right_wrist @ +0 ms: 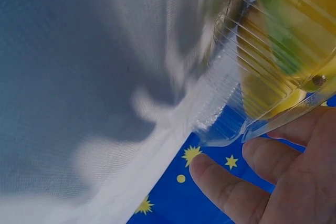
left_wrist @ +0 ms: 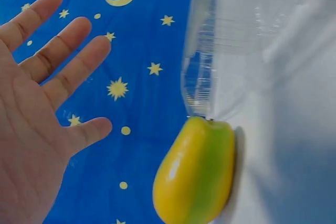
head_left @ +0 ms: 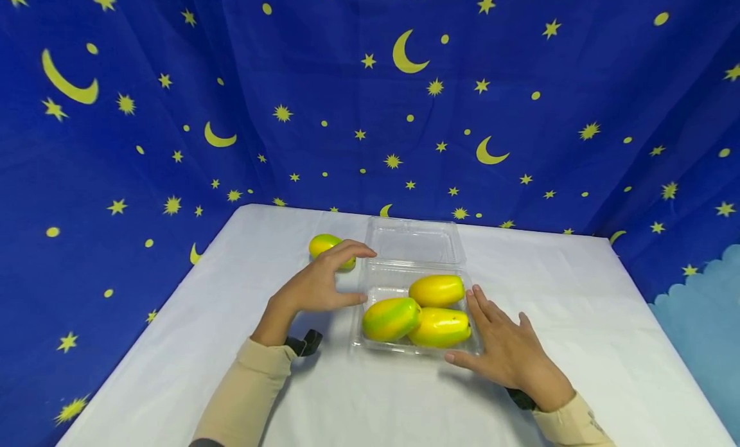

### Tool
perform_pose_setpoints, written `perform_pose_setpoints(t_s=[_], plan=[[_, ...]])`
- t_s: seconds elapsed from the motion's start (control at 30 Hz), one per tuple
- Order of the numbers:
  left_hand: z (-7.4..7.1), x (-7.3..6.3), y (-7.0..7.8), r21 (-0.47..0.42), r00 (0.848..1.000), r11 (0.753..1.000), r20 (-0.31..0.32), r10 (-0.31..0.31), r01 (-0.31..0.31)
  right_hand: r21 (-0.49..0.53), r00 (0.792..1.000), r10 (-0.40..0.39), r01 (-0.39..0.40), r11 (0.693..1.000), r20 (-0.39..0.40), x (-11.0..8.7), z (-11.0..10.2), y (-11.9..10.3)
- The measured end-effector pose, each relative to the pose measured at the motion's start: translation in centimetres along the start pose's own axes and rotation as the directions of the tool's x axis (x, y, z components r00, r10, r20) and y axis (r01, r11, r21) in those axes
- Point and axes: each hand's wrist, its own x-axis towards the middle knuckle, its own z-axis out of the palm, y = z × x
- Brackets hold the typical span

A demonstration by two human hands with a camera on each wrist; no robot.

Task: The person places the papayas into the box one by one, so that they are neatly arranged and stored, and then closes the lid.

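Note:
A clear plastic clamshell box lies with its lid folded back behind it. Inside are three yellow-green papayas: one at the front left, one at the back right and one at the front right. Outside, left of the box, lies another papaya, partly covered by my left hand in the head view. That hand is held at the box's left side, thumb and fingers apart, with nothing in them. My right hand lies along the box's right side, fingers extended; its fingertips are at the wall.
A white cloth covers the table. Behind it and to the left hangs a blue curtain with yellow moons and stars. Light blue cloth shows at the far right.

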Motion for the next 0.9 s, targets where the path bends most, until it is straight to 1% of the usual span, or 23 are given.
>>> perform_pose_setpoints(t_s=[0.1, 0.2, 0.3, 0.37, 0.5, 0.6, 0.77, 0.9], plan=[[-0.2, 0.6, -0.1, 0.012, 0.999, 0.999, -0.028, 0.038, -0.038, 0.000, 1.000, -0.004, 0.004, 1.000, -0.005, 0.1, 0.0, 0.1], [-0.3, 1.3, -0.1, 0.011, 0.997, 0.998, -0.039, 0.060, -0.059, -0.002, 1.000, -0.005, 0.005, 1.000, -0.009, 0.2, -0.1, 0.2], [-0.6, 1.9, 0.1, 0.010, 0.998, 0.999, -0.046, 0.045, -0.045, -0.002, 1.000, -0.002, 0.002, 1.000, -0.007, 0.2, -0.3, 0.3], [-0.9, 2.2, 0.2, 0.006, 0.997, 0.999, -0.065, 0.038, -0.037, -0.002, 1.000, 0.000, 0.000, 1.000, -0.004, 0.2, -0.3, 0.4], [-1.5, 2.6, 0.1, -0.001, 0.991, 0.998, -0.119, 0.059, -0.060, 0.009, 1.000, 0.007, -0.007, 1.000, 0.000, 0.1, -0.1, 0.3], [-2.0, 2.6, -0.2, 0.003, 0.985, 0.997, -0.158, 0.073, -0.074, 0.022, 1.000, 0.006, -0.006, 1.000, 0.005, 0.0, 0.1, 0.0], [-2.6, 2.3, -0.9, 0.017, 0.979, 0.999, -0.200, 0.048, -0.045, 0.012, 1.000, 0.006, -0.006, 1.000, 0.009, 0.0, 0.3, -0.3], [-2.7, 2.3, -1.5, 0.039, 0.974, 0.999, -0.225, 0.009, -0.001, 0.001, 1.000, 0.015, -0.015, 1.000, 0.009, -0.1, 0.2, -0.1]])
